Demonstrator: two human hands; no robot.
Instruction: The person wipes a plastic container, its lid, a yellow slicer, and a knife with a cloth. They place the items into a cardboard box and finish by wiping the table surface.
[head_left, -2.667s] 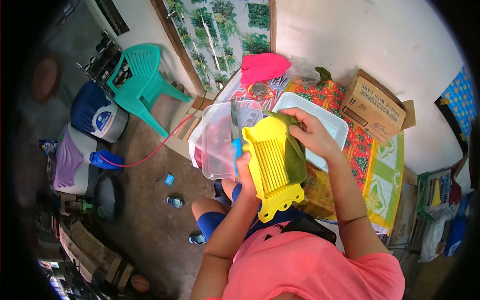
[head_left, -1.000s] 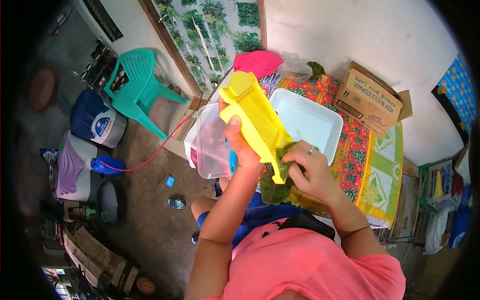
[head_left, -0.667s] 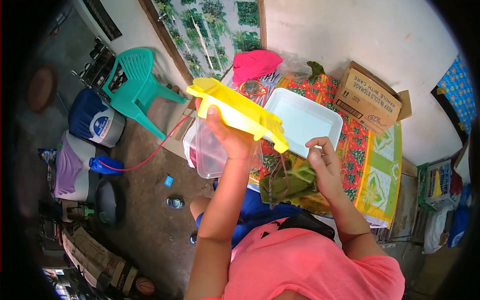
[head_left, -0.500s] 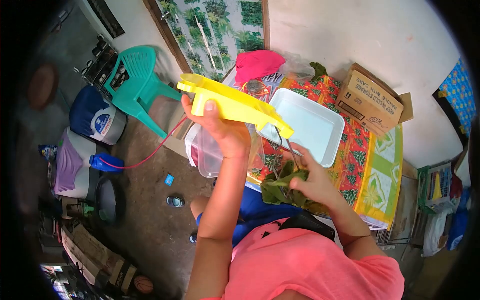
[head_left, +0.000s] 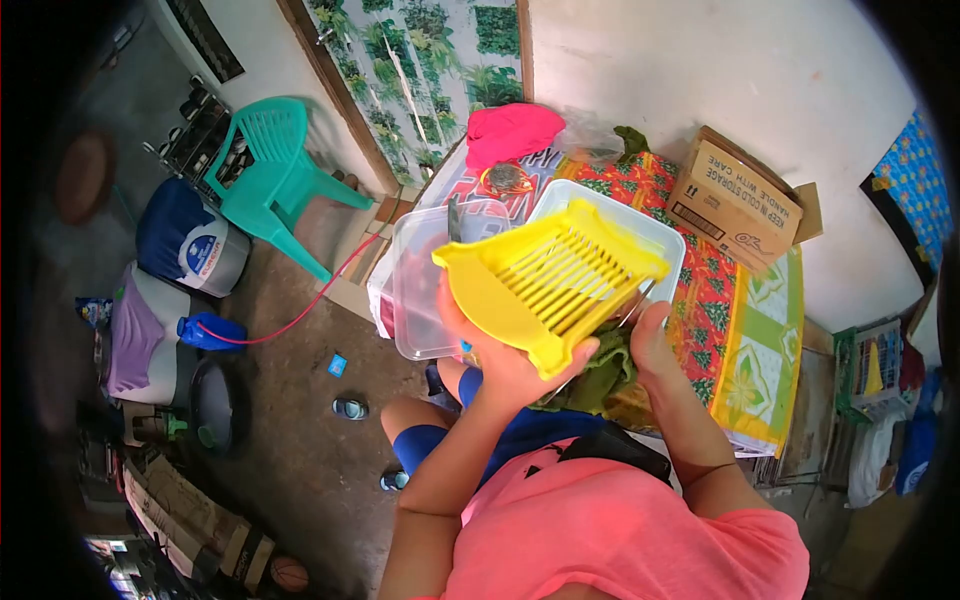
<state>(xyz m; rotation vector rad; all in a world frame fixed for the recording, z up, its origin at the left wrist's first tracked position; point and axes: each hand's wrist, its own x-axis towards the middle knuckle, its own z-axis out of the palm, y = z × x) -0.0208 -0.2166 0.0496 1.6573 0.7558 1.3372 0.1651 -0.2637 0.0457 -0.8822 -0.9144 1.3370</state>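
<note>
The tray and, to its right, the cardboard box rest on the tablecloth, right of centre. The plastic container lies left of the tray. The left hand holds the slotted frame, overlapping the tray in view. Chair, upper left; basketball, lower left.

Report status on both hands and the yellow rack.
Left hand gripping rack. Right hand at green bundle, grip unclear. Rack partly blocking view of tray.
</note>
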